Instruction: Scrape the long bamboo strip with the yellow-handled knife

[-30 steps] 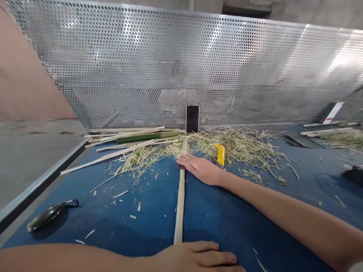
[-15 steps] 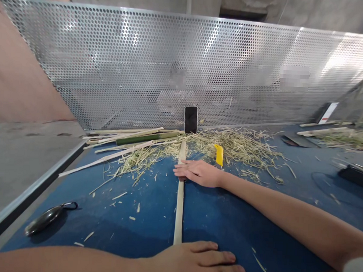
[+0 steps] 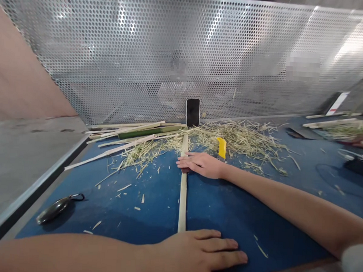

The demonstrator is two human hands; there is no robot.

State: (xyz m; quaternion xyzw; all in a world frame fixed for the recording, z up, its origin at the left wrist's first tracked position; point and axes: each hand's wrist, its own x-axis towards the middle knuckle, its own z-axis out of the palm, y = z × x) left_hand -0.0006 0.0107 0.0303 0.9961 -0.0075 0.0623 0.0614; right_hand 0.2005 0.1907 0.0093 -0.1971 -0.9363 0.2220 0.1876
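Note:
A long pale bamboo strip point(image 3: 183, 193) lies lengthwise on the blue table mat point(image 3: 226, 211), running away from me. My left hand point(image 3: 199, 256) rests flat over its near end, fingers stretched out to the right. My right hand point(image 3: 201, 164) lies flat across the strip farther along, fingers pointing left and touching it. A yellow-handled knife point(image 3: 221, 148) lies just behind my right hand, among the shavings.
A heap of bamboo shavings point(image 3: 230, 140) and several split bamboo pieces point(image 3: 133, 133) lie at the back. A phone point(image 3: 193, 112) leans on the perforated metal screen point(image 3: 185, 55). A dark clip-on tool point(image 3: 54, 208) lies at the left. More strips and tools point(image 3: 337, 124) sit at the far right.
My right hand has slid a little nearer along the strip. The view has tilted slightly down. My left hand has stayed on the near end.

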